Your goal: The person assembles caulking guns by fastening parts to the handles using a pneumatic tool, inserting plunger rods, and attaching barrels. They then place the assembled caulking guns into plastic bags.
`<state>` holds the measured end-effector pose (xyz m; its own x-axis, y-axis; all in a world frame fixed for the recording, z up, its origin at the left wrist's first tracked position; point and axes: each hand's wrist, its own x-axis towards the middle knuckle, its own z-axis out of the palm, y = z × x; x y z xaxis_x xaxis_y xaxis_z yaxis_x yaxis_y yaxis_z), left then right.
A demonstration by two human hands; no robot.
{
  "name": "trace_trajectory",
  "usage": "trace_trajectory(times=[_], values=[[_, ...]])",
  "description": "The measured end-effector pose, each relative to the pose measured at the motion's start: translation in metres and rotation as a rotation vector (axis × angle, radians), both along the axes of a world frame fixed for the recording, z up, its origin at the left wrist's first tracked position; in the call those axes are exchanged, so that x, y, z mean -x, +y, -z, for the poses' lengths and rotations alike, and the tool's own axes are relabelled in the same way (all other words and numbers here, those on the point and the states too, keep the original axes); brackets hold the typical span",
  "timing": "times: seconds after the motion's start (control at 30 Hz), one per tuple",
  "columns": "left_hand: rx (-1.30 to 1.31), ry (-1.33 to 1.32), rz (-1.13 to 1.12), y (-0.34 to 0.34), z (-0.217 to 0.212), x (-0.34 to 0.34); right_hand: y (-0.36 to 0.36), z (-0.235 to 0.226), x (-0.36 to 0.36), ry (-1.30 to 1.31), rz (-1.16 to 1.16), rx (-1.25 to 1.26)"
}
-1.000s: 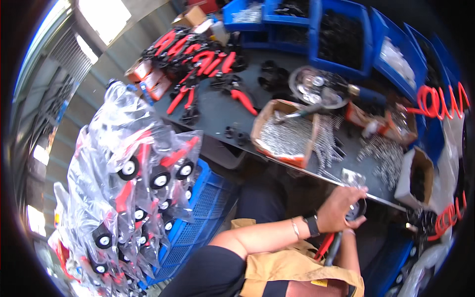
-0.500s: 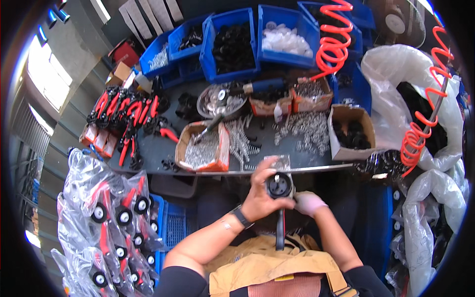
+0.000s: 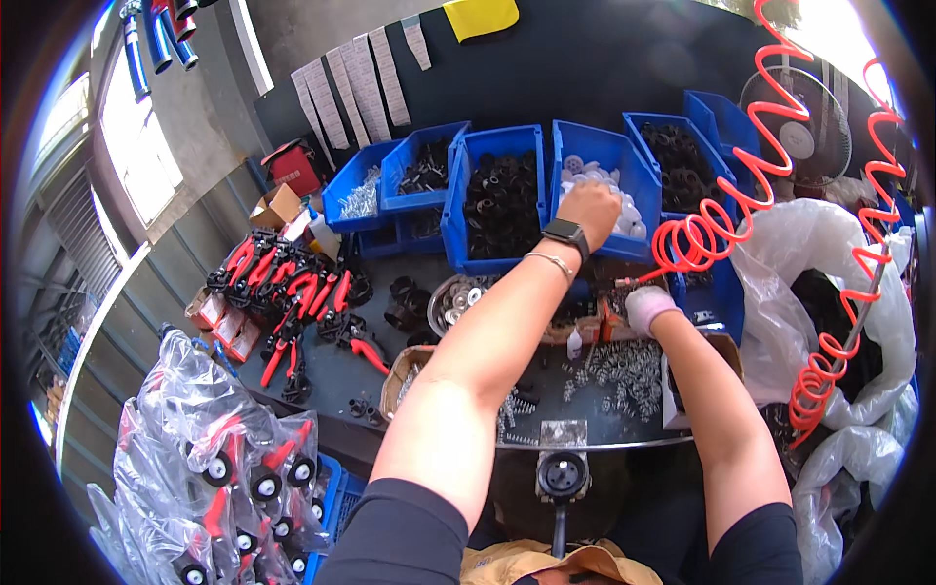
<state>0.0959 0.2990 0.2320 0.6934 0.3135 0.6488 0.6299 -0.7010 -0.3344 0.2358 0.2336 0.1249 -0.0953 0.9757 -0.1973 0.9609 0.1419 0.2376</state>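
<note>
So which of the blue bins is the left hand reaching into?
The left hand is in the blue bin of white parts; its neighbours hold black parts.

Left of the reaching left hand [image 3: 588, 207], 5 white paper strips [image 3: 353, 83] hang on the wall beside a yellow sign [image 3: 481, 17]; farther left sit a red box [image 3: 294, 166] and brown carton [image 3: 277, 207].

Both bare forearms come in from six o'clock. The left arm stretches long toward twelve o'clock, a dark watch and a thin bracelet on the wrist; the left hand [image 3: 588, 207] is knuckles-up, fingers curled downward and out of sight. The right arm angles toward eleven o'clock; the right hand [image 3: 647, 307], pale-gloved, is closed in a loose fist.
</note>
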Motion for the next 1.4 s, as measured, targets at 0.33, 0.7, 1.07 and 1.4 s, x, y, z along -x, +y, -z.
trace_trajectory(times=[0.33,0.7,1.07,1.4], values=[[0.067,-0.181,-0.036,0.03,0.019,-0.036,-0.006,0.0,-0.011,-0.017,-0.022,-0.183],[1.456,-1.172,-0.096,-0.011,-0.003,0.276,-0.226,-0.014,0.077,1.002,-0.747,-0.306],[0.693,0.337,-0.643,-0.017,0.106,0.235,-0.229,-0.033,0.083,0.835,-0.796,-0.291],[0.678,0.355,-0.595,-0.013,0.095,0.236,-0.247,-0.041,0.1,0.6,-0.444,-0.41]])
